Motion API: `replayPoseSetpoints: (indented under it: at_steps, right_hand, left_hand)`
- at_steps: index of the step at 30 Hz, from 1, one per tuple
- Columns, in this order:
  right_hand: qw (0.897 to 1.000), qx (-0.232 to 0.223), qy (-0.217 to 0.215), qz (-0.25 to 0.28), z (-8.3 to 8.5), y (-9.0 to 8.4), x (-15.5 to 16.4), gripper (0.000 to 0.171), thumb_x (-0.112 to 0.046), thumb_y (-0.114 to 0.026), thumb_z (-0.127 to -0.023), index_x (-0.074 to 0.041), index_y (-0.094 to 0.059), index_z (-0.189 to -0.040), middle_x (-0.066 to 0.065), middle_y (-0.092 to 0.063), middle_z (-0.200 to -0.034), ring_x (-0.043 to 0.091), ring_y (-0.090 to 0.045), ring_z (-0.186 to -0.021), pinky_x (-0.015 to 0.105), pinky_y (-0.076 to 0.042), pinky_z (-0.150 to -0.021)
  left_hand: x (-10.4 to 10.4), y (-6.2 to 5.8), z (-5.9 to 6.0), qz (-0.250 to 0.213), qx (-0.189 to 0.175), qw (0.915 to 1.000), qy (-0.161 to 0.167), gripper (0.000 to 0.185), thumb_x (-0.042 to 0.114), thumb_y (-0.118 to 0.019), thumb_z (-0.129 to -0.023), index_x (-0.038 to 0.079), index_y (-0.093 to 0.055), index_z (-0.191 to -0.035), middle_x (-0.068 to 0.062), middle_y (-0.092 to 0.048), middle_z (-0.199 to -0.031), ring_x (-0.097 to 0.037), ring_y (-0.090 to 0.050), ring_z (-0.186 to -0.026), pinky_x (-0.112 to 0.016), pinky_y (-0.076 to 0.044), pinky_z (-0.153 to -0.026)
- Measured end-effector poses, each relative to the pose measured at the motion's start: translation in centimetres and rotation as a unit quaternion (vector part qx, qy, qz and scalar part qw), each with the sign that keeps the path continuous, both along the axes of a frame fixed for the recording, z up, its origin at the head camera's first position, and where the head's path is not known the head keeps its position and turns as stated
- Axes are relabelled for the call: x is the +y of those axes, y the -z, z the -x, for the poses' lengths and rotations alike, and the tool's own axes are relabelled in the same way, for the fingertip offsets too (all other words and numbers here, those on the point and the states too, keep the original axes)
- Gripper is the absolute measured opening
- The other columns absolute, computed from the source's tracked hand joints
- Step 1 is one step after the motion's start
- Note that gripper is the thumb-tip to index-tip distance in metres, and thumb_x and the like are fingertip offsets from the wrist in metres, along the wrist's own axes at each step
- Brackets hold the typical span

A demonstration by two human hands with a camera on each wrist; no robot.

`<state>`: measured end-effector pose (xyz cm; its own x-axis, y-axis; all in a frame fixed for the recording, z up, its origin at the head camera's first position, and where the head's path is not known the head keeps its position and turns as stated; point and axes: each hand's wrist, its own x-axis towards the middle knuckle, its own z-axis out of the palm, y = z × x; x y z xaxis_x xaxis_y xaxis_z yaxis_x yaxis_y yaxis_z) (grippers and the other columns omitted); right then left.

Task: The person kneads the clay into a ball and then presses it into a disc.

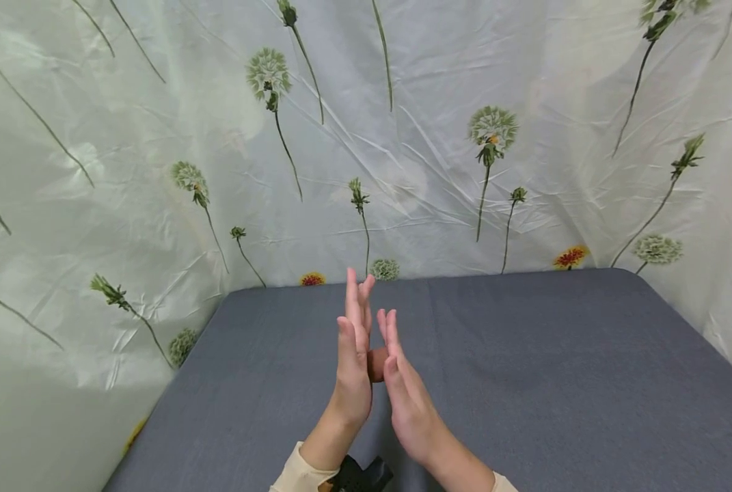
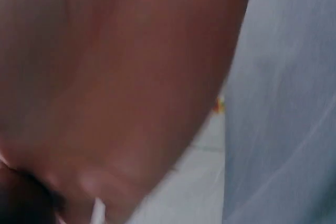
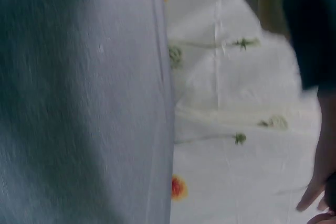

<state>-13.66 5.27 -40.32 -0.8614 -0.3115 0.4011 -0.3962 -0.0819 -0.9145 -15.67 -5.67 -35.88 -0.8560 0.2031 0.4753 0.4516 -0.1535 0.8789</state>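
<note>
In the head view, both hands are raised above the grey-covered table with palms facing each other. A small reddish-brown lump (image 1: pixel 376 365), rounded where it shows, sits between the palms. My left hand (image 1: pixel 353 372) presses on one side of it with straight, upright fingers. On the other side is my right hand (image 1: pixel 410 403), its fingers also straight and leaning toward the left. The hands cover much of the lump, so its material is unclear. Blurred skin (image 2: pixel 131 93) fills most of the left wrist view. Part of a hand (image 3: pixel 317 166) shows at the right wrist view's edge.
Grey cloth covers the table (image 1: pixel 556 383). Behind it and along its sides hangs a pale curtain (image 1: pixel 415 150) printed with dandelions and orange flowers. A black device (image 1: pixel 362 475) is near the left wrist, beside the cream sleeve (image 1: pixel 301 471).
</note>
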Motion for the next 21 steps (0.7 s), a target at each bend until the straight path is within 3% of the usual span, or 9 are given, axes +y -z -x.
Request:
replayPoseSetpoints:
  at_steps: [2, 4, 9, 14, 17, 21]
  right_hand:
    - [1.0, 0.005, -0.004, -0.009, -0.6, -0.1, -0.4, 0.055, -0.033, -0.01, -0.12, -0.029, 0.005, -0.173, -0.007, 0.0, -0.182, 0.021, 0.006, -0.169, 0.07, 0.0, -0.129]
    - [1.0, 0.022, 0.002, -0.016, -1.0, -0.4, -0.5, 0.055, -0.03, -0.011, -0.12, -0.027, 0.0, -0.174, -0.008, 0.0, -0.182, 0.019, 0.008, -0.169, 0.054, 0.0, -0.134]
    - [0.993, 0.107, 0.044, -0.015, -1.1, -1.3, 0.2, 0.056, -0.027, -0.011, -0.12, -0.015, -0.01, -0.174, 0.0, -0.006, -0.183, 0.023, 0.007, -0.169, 0.014, 0.002, -0.13]
    - [0.982, 0.164, 0.097, -0.002, 0.2, -2.0, 1.8, 0.058, -0.031, -0.009, -0.12, -0.008, -0.013, -0.173, 0.008, -0.014, -0.181, 0.019, -0.002, -0.17, 0.015, 0.001, -0.131]
    - [0.984, 0.14, 0.107, 0.012, 0.9, -2.1, 2.6, 0.06, -0.035, -0.008, -0.12, -0.008, -0.01, -0.173, 0.008, -0.015, -0.181, 0.011, -0.005, -0.168, 0.012, -0.003, -0.129]
    - [0.992, 0.083, 0.094, 0.024, 1.4, -1.7, 3.0, 0.061, -0.037, -0.008, -0.119, -0.009, -0.005, -0.173, 0.006, -0.011, -0.182, 0.017, -0.006, -0.168, 0.006, -0.01, -0.124]
  left_hand:
    - [-0.4, 0.2, 0.6, -0.011, -0.014, 0.9998, -0.01, 0.077, 0.072, -0.006, -0.109, 0.033, 0.01, -0.173, -0.003, -0.01, -0.182, -0.025, 0.003, -0.17, -0.066, -0.005, -0.133]
    - [-0.5, 0.6, 1.0, -0.02, -0.035, 0.9991, -0.008, 0.076, 0.072, -0.007, -0.109, 0.035, 0.009, -0.173, -0.003, -0.012, -0.181, -0.026, -0.001, -0.17, -0.064, -0.009, -0.134]
    - [0.7, 2.1, 1.0, -0.028, -0.077, 0.9959, 0.038, 0.074, 0.069, -0.009, -0.111, 0.033, 0.008, -0.174, -0.006, -0.007, -0.182, -0.028, -0.008, -0.17, -0.059, -0.012, -0.135]
    - [2.5, 2.7, -0.2, -0.005, -0.067, 0.9939, 0.088, 0.069, 0.059, -0.004, -0.114, 0.028, 0.012, -0.173, 0.002, -0.004, -0.183, -0.023, -0.011, -0.169, -0.048, -0.014, -0.136]
    - [3.1, 2.7, -1.1, 0.024, -0.048, 0.9945, 0.09, 0.065, 0.052, -0.001, -0.115, 0.027, 0.013, -0.173, 0.001, -0.005, -0.182, -0.025, -0.01, -0.169, -0.054, -0.009, -0.135]
    - [3.4, 2.3, -2.1, 0.051, -0.026, 0.9954, 0.077, 0.061, 0.046, 0.0, -0.116, 0.028, 0.011, -0.173, 0.002, 0.003, -0.182, -0.023, 0.004, -0.169, -0.068, 0.004, -0.13]
